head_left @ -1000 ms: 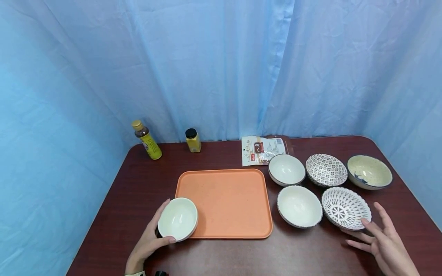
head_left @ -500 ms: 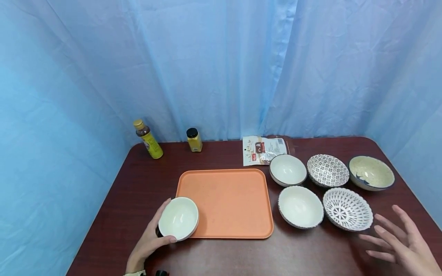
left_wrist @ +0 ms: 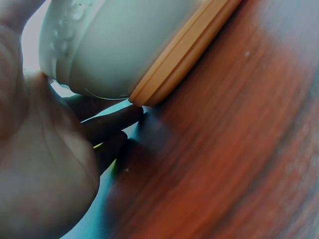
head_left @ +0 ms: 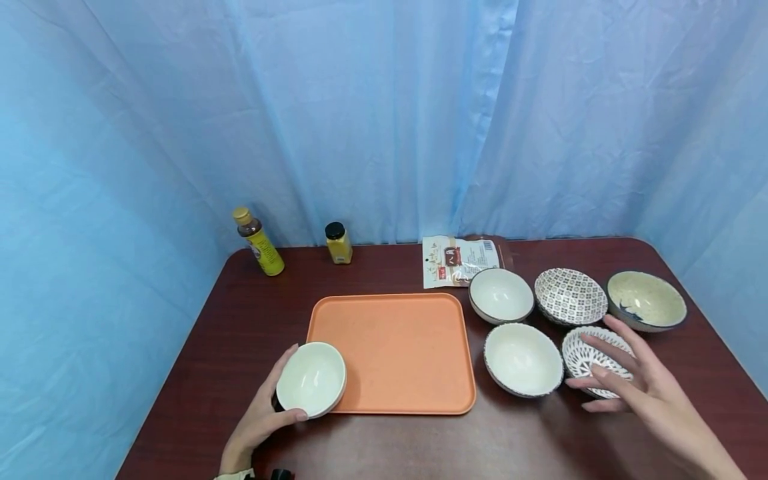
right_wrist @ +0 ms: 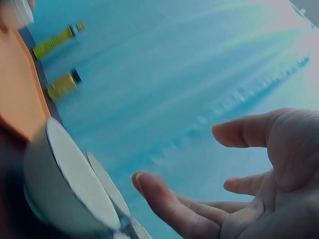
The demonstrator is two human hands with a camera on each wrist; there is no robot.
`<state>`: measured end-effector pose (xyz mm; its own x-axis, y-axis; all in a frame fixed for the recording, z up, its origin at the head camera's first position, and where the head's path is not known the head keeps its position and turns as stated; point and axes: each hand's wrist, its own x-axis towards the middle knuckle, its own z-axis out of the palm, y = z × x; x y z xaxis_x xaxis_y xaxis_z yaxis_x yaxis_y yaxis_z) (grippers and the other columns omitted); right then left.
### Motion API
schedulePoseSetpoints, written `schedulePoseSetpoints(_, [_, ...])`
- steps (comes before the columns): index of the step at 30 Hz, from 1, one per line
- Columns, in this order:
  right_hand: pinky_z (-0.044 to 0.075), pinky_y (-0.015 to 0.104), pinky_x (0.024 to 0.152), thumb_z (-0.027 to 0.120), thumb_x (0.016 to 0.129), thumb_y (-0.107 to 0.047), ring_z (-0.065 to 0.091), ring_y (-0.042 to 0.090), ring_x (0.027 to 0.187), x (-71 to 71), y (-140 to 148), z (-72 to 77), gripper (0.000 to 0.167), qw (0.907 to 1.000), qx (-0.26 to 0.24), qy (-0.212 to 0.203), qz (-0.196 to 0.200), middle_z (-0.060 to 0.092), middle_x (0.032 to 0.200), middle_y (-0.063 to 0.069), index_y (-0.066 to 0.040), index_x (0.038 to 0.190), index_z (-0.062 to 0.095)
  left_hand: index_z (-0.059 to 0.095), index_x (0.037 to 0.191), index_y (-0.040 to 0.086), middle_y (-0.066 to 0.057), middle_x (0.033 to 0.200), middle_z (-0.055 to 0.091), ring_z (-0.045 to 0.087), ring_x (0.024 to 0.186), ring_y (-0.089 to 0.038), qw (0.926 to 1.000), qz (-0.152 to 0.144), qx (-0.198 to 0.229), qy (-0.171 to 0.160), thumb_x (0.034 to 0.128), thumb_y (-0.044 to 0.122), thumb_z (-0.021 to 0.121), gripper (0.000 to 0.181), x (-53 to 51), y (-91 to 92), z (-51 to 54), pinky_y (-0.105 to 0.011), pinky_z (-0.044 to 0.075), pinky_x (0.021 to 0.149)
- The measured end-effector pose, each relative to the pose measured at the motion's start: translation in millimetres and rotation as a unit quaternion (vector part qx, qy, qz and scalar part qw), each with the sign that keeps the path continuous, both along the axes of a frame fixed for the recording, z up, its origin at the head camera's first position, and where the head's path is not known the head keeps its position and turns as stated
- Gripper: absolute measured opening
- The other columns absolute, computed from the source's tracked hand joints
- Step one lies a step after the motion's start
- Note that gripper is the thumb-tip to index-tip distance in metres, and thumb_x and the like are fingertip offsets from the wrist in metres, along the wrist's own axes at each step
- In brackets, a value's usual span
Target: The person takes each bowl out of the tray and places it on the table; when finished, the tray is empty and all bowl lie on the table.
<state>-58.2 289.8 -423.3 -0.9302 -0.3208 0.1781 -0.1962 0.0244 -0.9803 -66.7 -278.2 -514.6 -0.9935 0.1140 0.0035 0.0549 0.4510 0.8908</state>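
My left hand (head_left: 259, 420) holds a plain white bowl (head_left: 313, 379) by its left side, thumb near the front rim. The bowl is over the left edge of an orange tray (head_left: 408, 353); in the left wrist view its wall (left_wrist: 129, 45) meets the tray's rim (left_wrist: 184, 52). On the right, my right hand (head_left: 645, 387) hovers above a white bowl with a dark openwork-like pattern (head_left: 582, 360), partly hiding it. Its fingers are spread and hold nothing, as the right wrist view of the hand (right_wrist: 249, 174) confirms. Left of that bowl stands a scallop-rimmed white bowl (head_left: 523, 360).
Behind these are a dark-rimmed white bowl (head_left: 501, 295), a small-patterned bowl (head_left: 570, 295) and a cream bowl with a blue motif (head_left: 647, 300). At the back stand a yellow-labelled bottle (head_left: 264, 250), a black-capped jar (head_left: 339, 245) and a white packet (head_left: 459, 261). Blue curtains surround the table.
My right hand first drew away rightward from the patterned bowl, then came back left and now hovers over it. The left hand and its bowl have stayed in place.
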Motion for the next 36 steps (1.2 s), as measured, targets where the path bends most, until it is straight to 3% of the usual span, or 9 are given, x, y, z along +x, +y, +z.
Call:
schedulePoseSetpoints(9, [0.060, 0.042, 0.067, 0.040, 0.104, 0.003, 0.075, 0.018, 0.096, -25.8, -66.3, 12.7, 0.069, 0.9971, 0.035, -0.026, 0.061, 0.052, 0.141, -0.025, -0.022, 0.162, 0.012, 0.024, 0.161, 0.016, -0.008, 0.162, 0.035, 0.035, 0.131, 0.015, 1.0000, 0.002, -0.005, -0.002, 0.0703, 0.013, 0.086, 0.110, 0.7, 0.0, 0.0, -0.027, 0.036, 0.105])
schedulePoseSetpoints(13, [0.060, 0.044, 0.068, 0.045, 0.104, -0.002, 0.075, 0.020, 0.094, -35.3, -96.2, 12.6, 0.067, 0.9946, 0.023, -0.047, 0.090, 0.054, 0.139, -0.021, -0.020, 0.161, 0.015, 0.023, 0.161, 0.017, -0.009, 0.163, 0.034, 0.034, 0.132, 0.016, 1.0000, 0.000, 0.000, -0.003, 0.0711, 0.012, 0.085, 0.109, 1.5, -0.8, -0.1, -0.024, 0.035, 0.104])
schedulePoseSetpoints(16, [0.060, 0.046, 0.068, 0.048, 0.104, -0.007, 0.075, 0.022, 0.095, -41.0, -119.2, 8.4, 0.066, 0.9910, 0.014, -0.075, 0.110, 0.051, 0.149, 0.006, -0.015, 0.161, 0.015, 0.024, 0.161, 0.018, -0.008, 0.163, 0.034, 0.034, 0.132, 0.016, 1.0000, -0.004, 0.006, -0.003, 0.0711, 0.012, 0.085, 0.109, 1.5, -1.3, -0.2, -0.021, 0.034, 0.104])
schedulePoseSetpoints(18, [0.060, 0.046, 0.069, 0.049, 0.104, -0.010, 0.075, 0.023, 0.094, -44.3, -134.7, 3.0, 0.068, 0.9875, 0.009, -0.095, 0.125, 0.041, 0.152, 0.027, -0.012, 0.161, 0.012, 0.024, 0.161, 0.019, -0.008, 0.162, 0.034, 0.034, 0.132, 0.015, 0.9999, -0.006, 0.008, -0.001, 0.0711, 0.012, 0.085, 0.109, 1.4, -1.6, -0.3, -0.020, 0.034, 0.104])
schedulePoseSetpoints(20, [0.060, 0.046, 0.070, 0.051, 0.104, -0.012, 0.074, 0.024, 0.094, -47.1, -150.1, -3.5, 0.069, 0.9824, 0.003, -0.121, 0.142, 0.029, 0.153, 0.040, -0.012, 0.161, 0.011, 0.024, 0.161, 0.020, -0.007, 0.162, 0.034, 0.035, 0.132, 0.015, 0.9999, -0.008, 0.007, 0.000, 0.0711, 0.012, 0.085, 0.109, 1.2, -1.8, -0.2, -0.020, 0.034, 0.103])
schedulePoseSetpoints(25, [0.060, 0.041, 0.071, 0.056, 0.102, -0.022, 0.073, 0.031, 0.096, -51.3, -185.8, -20.6, 0.072, 0.9679, 0.003, -0.189, 0.165, 0.029, 0.155, 0.037, -0.017, 0.161, 0.015, 0.024, 0.161, 0.020, -0.007, 0.163, 0.034, 0.034, 0.133, 0.015, 1.0000, -0.008, 0.005, 0.000, 0.0709, 0.013, 0.085, 0.109, 0.7, -1.8, 0.1, -0.021, 0.033, 0.103])
schedulePoseSetpoints(28, [0.060, 0.037, 0.071, 0.058, 0.102, -0.023, 0.072, 0.037, 0.097, -52.9, -205.2, -29.1, 0.072, 0.9631, 0.013, -0.208, 0.170, 0.033, 0.155, 0.035, -0.017, 0.161, 0.017, 0.023, 0.161, 0.019, -0.007, 0.163, 0.033, 0.033, 0.134, 0.016, 0.9999, -0.009, 0.004, 0.000, 0.0711, 0.013, 0.085, 0.109, 0.3, -1.5, 0.2, -0.021, 0.033, 0.104])
schedulePoseSetpoints(36, [0.060, 0.037, 0.072, 0.057, 0.101, -0.019, 0.071, 0.041, 0.097, -57.4, -247.6, -45.1, 0.071, 0.9592, 0.024, -0.211, 0.186, 0.037, 0.154, 0.031, -0.015, 0.161, 0.019, 0.022, 0.161, 0.019, -0.009, 0.164, 0.031, 0.032, 0.133, 0.017, 0.9999, -0.006, 0.009, -0.006, 0.0713, 0.012, 0.085, 0.110, 2.4, -1.1, -0.3, -0.018, 0.032, 0.103])
